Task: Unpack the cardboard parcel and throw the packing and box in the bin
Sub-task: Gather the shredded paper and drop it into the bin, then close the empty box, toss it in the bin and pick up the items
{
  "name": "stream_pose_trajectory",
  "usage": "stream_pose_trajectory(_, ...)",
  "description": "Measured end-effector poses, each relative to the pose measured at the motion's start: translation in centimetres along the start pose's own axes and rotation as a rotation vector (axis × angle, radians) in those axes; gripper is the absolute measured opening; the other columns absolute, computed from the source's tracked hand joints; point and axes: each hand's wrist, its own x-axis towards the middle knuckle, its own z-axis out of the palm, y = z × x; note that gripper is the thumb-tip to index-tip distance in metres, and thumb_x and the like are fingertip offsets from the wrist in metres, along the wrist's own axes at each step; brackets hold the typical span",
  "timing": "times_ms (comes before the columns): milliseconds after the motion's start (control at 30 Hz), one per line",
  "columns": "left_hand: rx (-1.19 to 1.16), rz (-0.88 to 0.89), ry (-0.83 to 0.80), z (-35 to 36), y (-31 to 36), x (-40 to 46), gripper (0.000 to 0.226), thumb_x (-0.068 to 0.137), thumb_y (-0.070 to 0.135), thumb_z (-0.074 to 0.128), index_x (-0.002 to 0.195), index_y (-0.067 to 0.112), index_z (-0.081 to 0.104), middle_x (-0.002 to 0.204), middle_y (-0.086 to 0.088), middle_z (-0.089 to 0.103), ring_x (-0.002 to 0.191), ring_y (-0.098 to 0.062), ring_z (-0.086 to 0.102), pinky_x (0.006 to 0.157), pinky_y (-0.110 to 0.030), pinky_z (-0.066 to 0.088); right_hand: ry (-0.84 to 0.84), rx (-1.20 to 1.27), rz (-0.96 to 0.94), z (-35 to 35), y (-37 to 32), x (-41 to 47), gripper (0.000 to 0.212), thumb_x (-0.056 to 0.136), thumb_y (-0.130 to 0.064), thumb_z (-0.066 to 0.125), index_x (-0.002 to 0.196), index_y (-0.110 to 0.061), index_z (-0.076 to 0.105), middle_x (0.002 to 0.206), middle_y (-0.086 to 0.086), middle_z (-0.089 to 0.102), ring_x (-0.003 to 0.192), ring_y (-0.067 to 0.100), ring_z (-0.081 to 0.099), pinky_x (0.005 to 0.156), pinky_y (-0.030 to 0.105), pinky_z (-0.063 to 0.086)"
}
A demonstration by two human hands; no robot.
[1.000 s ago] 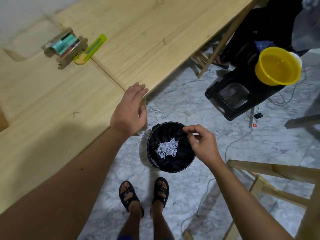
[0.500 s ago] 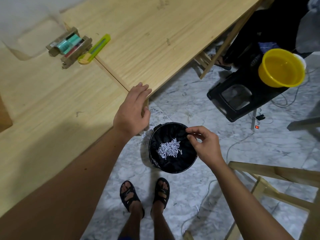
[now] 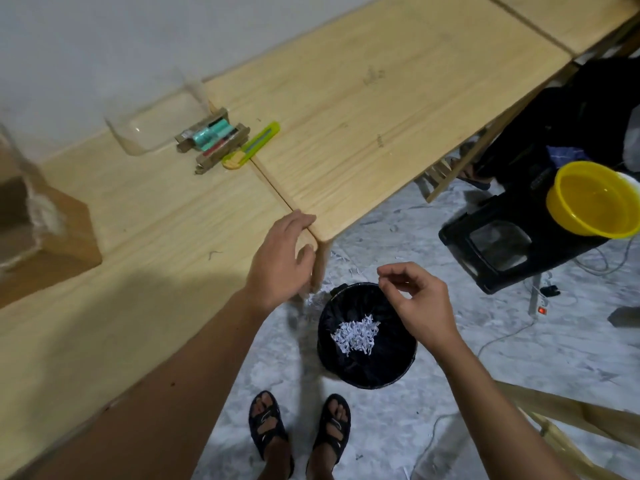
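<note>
A black bin stands on the floor by the table corner, with a clump of shredded white paper inside it. My right hand hovers over the bin's far rim, thumb and forefinger pinched together with nothing visible between them. My left hand lies flat on the corner of the wooden table, thumb down its edge. A brown cardboard box, blurred, sits at the far left of the table. A small cardboard-framed pack with teal items lies further back.
A green utility knife lies beside the pack, and a clear plastic tub stands behind it. A yellow bowl rests on a black stool at right. A power strip and cables lie on the floor. A wooden frame stands at lower right. My sandalled feet are close to the bin.
My right hand has lifted a little above the bin, and the small white scrap seen in its fingers a second ago is gone. My left hand stays on the table corner.
</note>
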Motion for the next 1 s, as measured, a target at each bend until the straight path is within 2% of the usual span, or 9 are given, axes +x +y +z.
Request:
stream_pose_trajectory(167, -0.049, -0.084, 0.191, -6.0, -3.4, -1.9, 0.044, 0.096, -0.003, 0.062, 0.139, 0.005, 0.062, 0.143, -0.013, 0.061, 0.141, -0.027, 0.053, 0.117, -0.047, 0.043, -0.111, -0.006, -0.107, 4.4, -4.6, 3.4, 0.020, 0.089, -0.011, 0.077, 0.101, -0.027, 0.077, 0.098, -0.014, 0.078, 0.090, 0.006, 0.074, 0.085, 0.018, 0.058)
stream_pose_trajectory(267, -0.041, -0.153, 0.313, -10.0, -4.5, -3.6, 0.043, 0.094, -0.007, 0.062, 0.135, 0.005, 0.065, 0.144, -0.015, 0.061, 0.130, -0.022, 0.061, 0.110, -0.019, 0.041, -0.204, 0.000, -0.138, 8.2, -7.6, 4.5, 0.019, 0.089, -0.016, 0.077, 0.102, -0.030, 0.076, 0.098, -0.013, 0.078, 0.091, 0.006, 0.075, 0.086, 0.022, 0.060)
stream_pose_trajectory(333, -0.035, -0.191, 0.377, -13.1, -5.1, -4.7, 0.043, 0.095, -0.007, 0.061, 0.135, 0.007, 0.065, 0.146, -0.015, 0.059, 0.132, -0.014, 0.055, 0.108, -0.005, 0.033, -0.272, 0.004, -0.163, 11.5, -10.1, 4.8, 0.020, 0.089, -0.018, 0.078, 0.102, -0.033, 0.076, 0.099, -0.014, 0.078, 0.091, 0.007, 0.075, 0.086, 0.026, 0.061)
stream_pose_trajectory(533, -0.004, -0.209, 0.595, -23.7, -7.9, -8.1, 0.044, 0.096, 0.000, 0.058, 0.139, 0.007, 0.062, 0.144, -0.012, 0.061, 0.143, -0.020, 0.051, 0.117, -0.037, 0.043, -0.494, -0.041, -0.344, 22.2, -19.0, 3.7, 0.034, 0.086, -0.022, 0.080, 0.118, -0.031, 0.073, 0.113, -0.014, 0.074, 0.103, 0.006, 0.070, 0.093, 0.037, 0.059)
stream_pose_trajectory(667, 0.068, -0.269, 0.718, -29.8, -11.0, -11.2, 0.054, 0.095, 0.014, 0.071, 0.146, 0.002, 0.055, 0.145, -0.014, 0.060, 0.138, -0.026, 0.055, 0.114, -0.046, 0.047, -0.594, -0.071, -0.477, 28.7, -24.4, 2.3, 0.056, 0.085, -0.029, 0.082, 0.137, -0.029, 0.061, 0.133, -0.011, 0.064, 0.120, 0.006, 0.062, 0.102, 0.031, 0.052)
stream_pose_trajectory(767, 0.058, -0.349, 0.749, -32.9, -13.8, -12.8, 0.065, 0.092, 0.017, 0.078, 0.149, 0.002, 0.051, 0.147, -0.011, 0.059, 0.137, -0.024, 0.056, 0.117, -0.033, 0.044, -0.629, -0.073, -0.506, 33.0, -27.0, 2.1, 0.073, 0.084, -0.039, 0.082, 0.148, -0.031, 0.048, 0.145, -0.014, 0.053, 0.128, 0.003, 0.053, 0.106, 0.022, 0.045)
stream_pose_trajectory(833, 0.002, -0.417, 0.750, -34.1, -15.7, -13.2, 0.072, 0.090, 0.024, 0.081, 0.152, 0.009, 0.048, 0.149, -0.001, 0.056, 0.136, -0.011, 0.053, 0.111, -0.013, 0.037, -0.648, -0.069, -0.488, 35.6, -28.3, 2.3, 0.084, 0.083, -0.043, 0.082, 0.154, -0.031, 0.038, 0.153, -0.014, 0.045, 0.135, 0.002, 0.047, 0.111, 0.025, 0.041)
stream_pose_trajectory(900, -0.133, -0.497, 0.724, -34.7, -17.4, -13.3, 0.082, 0.088, 0.034, 0.083, 0.157, 0.019, 0.043, 0.150, 0.013, 0.049, 0.131, 0.006, 0.042, 0.103, -0.004, 0.033, -0.659, -0.086, -0.482, 37.8, -29.0, 2.5, 0.097, 0.080, -0.048, 0.082, 0.159, -0.030, 0.028, 0.159, -0.011, 0.036, 0.143, 0.005, 0.040, 0.115, 0.026, 0.036)
stream_pose_trajectory(1000, -0.308, -0.588, 0.656, -34.9, -19.5, -12.5, 0.093, 0.086, 0.049, 0.081, 0.162, 0.028, 0.032, 0.164, 0.009, 0.039, 0.145, -0.003, 0.035, 0.114, -0.024, 0.036, -0.632, -0.037, -0.456, 40.4, -29.5, 3.1, 0.105, 0.078, -0.051, 0.082, 0.160, -0.030, 0.020, 0.160, -0.011, 0.029, 0.144, 0.006, 0.035, 0.119, 0.032, 0.037)
